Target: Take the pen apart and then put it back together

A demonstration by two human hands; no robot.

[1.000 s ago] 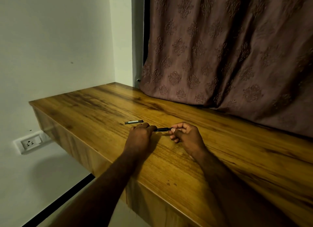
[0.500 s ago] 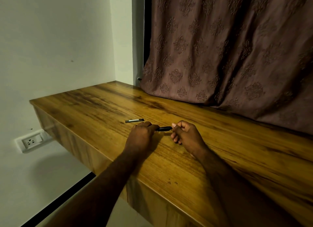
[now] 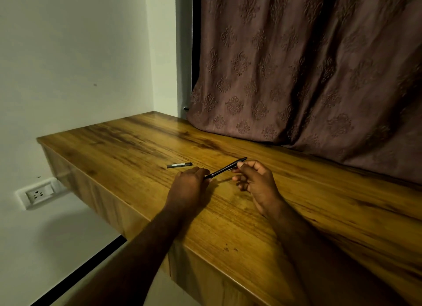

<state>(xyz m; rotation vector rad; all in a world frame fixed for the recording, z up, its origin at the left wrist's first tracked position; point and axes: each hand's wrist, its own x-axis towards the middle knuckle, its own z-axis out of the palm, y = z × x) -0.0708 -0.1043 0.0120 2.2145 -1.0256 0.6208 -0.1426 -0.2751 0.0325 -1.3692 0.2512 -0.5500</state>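
A slim black pen body (image 3: pixel 226 168) slants above the wooden table (image 3: pixel 137 150), its far end raised toward the curtain. My right hand (image 3: pixel 255 182) pinches the pen's upper end between thumb and forefinger. My left hand (image 3: pixel 189 186) rests on the table with its fingertips closed on the pen's lower tip. A short dark pen cap (image 3: pixel 179 165) with a light band lies flat on the table, just left of and beyond my left hand, touched by neither hand.
A brown patterned curtain (image 3: pixel 308 73) hangs along the table's far edge. The table's left edge and front edge drop off to the floor. A white wall socket (image 3: pixel 38 192) sits low on the left wall.
The pen has swung from lying nearly level between my hands to slanting up to the right. My right hand has shifted right and opened its lower fingers a little.
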